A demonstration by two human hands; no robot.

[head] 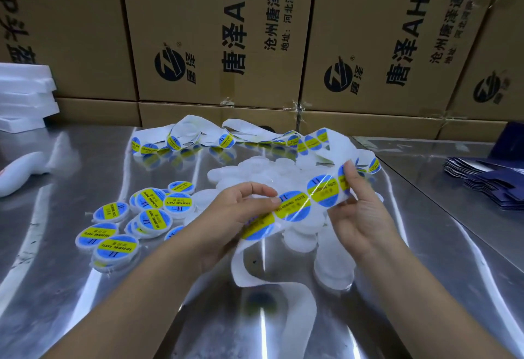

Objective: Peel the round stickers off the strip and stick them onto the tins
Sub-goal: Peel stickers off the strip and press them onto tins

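Above a shiny metal surface (85, 302), a person's two hands hold up a white backing strip (246, 270) carrying round blue-and-yellow stickers (323, 190). The left hand (238, 211) has its grip closed on the strip, thumb and fingertips pinching at the edge of one sticker. The right hand (360, 217) grips the strip further along, fingers curled round it. The strip's bare end hangs down to the surface below the hands, and its far end trails back in loose loops toward a wall of cardboard boxes (215, 32). To the left, labelled tins (113, 248) lie overlapping in a cluster. Plain white tins (255, 168) are heaped under and behind the hands. Dark blue flat cartons (493, 185) sit stacked at the right.
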